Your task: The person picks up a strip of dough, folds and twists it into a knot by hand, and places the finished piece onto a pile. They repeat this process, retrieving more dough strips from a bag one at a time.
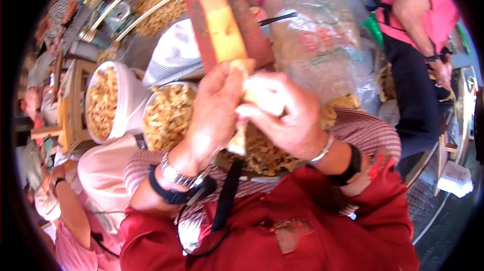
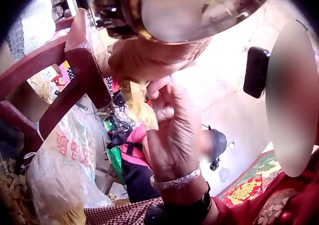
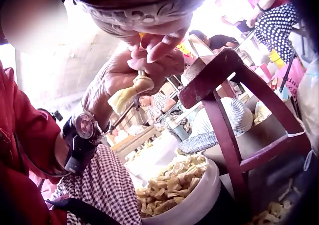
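Left hand [image 1: 214, 112] and right hand [image 1: 285, 122] both curled round pale tapered piece [image 1: 259, 97], red wooden stool [image 1: 195, 24] behind, round white tub [image 1: 128, 94] of yellow chunks [image 1: 103, 102].

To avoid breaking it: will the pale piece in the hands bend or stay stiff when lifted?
Probably stiff: the pale piece juts from the left hand without drooping. Likely light, since the right hand grips it with fingers only.

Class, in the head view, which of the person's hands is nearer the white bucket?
Left. The left hand, gripping the pale piece, sits toward the white bucket; the right hand grips it from the far side, farther off.
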`<state>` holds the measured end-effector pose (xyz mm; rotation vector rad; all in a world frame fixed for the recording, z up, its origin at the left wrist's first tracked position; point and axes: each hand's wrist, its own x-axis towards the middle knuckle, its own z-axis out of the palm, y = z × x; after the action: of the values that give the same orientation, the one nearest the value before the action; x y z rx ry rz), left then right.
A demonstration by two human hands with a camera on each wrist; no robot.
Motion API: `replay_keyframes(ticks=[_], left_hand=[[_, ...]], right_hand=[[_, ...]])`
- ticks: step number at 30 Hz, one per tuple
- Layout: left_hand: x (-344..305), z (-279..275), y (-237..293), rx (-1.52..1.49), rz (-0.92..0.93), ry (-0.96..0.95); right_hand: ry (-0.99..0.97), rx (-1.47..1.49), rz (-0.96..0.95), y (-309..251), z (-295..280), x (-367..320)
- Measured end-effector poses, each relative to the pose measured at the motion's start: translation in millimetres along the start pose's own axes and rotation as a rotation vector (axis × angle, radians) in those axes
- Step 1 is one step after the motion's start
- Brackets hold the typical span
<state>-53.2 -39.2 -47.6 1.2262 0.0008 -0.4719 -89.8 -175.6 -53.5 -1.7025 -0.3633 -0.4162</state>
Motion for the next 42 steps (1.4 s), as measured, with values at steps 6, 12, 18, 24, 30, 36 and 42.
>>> replay_keyframes(ticks=[6, 12, 18, 24, 30, 36, 42], left_hand=[[-3.0, 4.0, -2.3, 0.027, -0.032, 0.023], [1.0, 0.6, -15.2, 0.129, 0.119, -0.044], [3.3, 4.0, -21.1, 0.060, 0.208, -0.100], [2.7, 11.5, -17.4, 0.149, 0.152, -0.024], [-2.9, 28.0, -2.4, 0.087, 0.063, 0.112], [-1.4, 23.4, -0.3, 0.019, 0.092, 0.016], [-4.3, 29.5, 1.0, 0.096, 0.116, 0.078]], right_hand=[[-0.026, -0.083, -0.196, 11.6, -4.6, 2.7], [-0.036, 0.111, -0.005, 5.9, -3.4, 3.5], [0.080, 0.235, 0.167, 2.5, 2.1, 1.7], [0.145, -0.068, -0.133, 4.9, -2.1, 14.2], [0.089, -0.233, -0.090, 6.9, -8.6, 14.5], [0.081, -0.369, -0.199, 9.6, -14.9, 17.3], [0.070, -0.365, -0.194, 12.0, -15.7, 16.7]])
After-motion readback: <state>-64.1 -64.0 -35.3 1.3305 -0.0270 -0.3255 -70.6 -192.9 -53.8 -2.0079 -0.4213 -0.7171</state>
